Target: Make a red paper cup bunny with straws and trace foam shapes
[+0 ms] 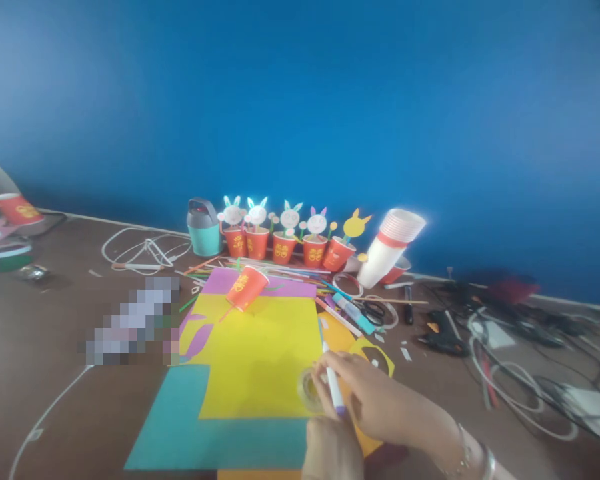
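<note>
A white marker with a purple end is gripped in my right hand, over the right edge of a yellow paper sheet. My left hand is closed at the bottom, close against the marker's purple end; what its fingers hold is hidden. A clear tape roll lies beside my right fingers, partly covered by them. Under the yellow sheet lies teal paper, with purple paper at its far edge. An orange-red paper cup lies tilted on the sheets.
Several red cups with paper rabbit figures stand along the blue wall, beside a teal container and stacked white cups. A glue gun, scissors and tangled cables lie right. A pixelated object lies left.
</note>
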Available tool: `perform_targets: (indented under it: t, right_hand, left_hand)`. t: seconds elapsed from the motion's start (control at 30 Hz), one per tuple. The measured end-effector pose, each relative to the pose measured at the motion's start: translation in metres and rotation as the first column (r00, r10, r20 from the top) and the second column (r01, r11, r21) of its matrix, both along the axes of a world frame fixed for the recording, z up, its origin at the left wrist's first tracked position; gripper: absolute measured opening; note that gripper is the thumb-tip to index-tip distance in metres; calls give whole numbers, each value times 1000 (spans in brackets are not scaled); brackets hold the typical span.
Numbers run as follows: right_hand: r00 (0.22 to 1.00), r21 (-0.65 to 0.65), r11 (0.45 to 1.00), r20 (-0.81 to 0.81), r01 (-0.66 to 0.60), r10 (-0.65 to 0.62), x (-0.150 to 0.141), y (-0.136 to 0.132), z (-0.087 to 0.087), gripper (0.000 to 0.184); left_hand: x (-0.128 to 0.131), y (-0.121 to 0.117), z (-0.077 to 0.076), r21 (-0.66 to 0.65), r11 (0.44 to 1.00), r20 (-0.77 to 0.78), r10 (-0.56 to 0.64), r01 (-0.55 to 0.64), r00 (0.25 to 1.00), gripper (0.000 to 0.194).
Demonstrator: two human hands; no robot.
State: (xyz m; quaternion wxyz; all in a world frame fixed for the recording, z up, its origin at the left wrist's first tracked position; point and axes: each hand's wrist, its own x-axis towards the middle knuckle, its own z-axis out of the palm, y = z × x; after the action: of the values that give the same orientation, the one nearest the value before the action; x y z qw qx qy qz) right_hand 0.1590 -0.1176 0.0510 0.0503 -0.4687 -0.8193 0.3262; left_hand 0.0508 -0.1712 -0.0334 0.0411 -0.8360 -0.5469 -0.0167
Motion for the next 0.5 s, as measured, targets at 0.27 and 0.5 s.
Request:
perform_targets:
  t: [0.27,0.5]
  right_hand:
    - [1000,-20,1000,-17,-10,10,-5,10,0,35]
    - [994,214,973,-50,-87,99,-29,-6,16,17]
  left_hand:
    - [1,-5,2,24,999,1,21,-21,1000,46]
    - [2,-6,-6,-33,999,186,-4,10,983,26]
